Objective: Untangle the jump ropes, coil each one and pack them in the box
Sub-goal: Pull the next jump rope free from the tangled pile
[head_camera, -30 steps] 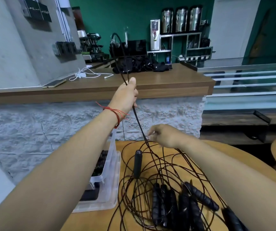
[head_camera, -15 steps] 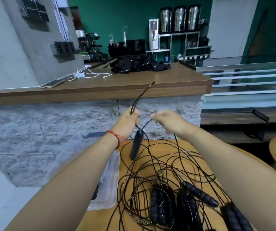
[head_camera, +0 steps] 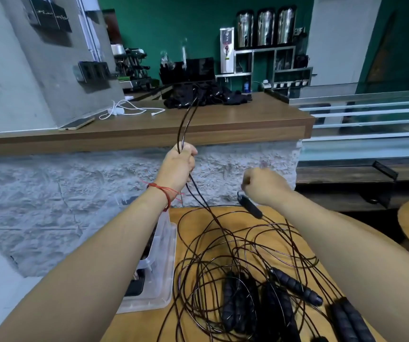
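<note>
Black cords (head_camera: 223,255) below both hands, perhaps with a reddish sheen; ribbed black handles (head_camera: 294,285) nearer than the right hand (head_camera: 263,185); red thread (head_camera: 164,191) at the wrist of the left hand (head_camera: 178,166); translucent box (head_camera: 166,243) beneath it; tan wood-grain table (head_camera: 144,324).

No legible text; pale script on dark wall plaques (head_camera: 50,13) blurred.

Tangled jump ropes (head_camera: 235,255) and handles (head_camera: 294,285) covering most of the desk (head_camera: 141,325), clear box (head_camera: 166,267) crowding its left edge, stone wall (head_camera: 75,193) close behind, bare wood at near-left corner.
</note>
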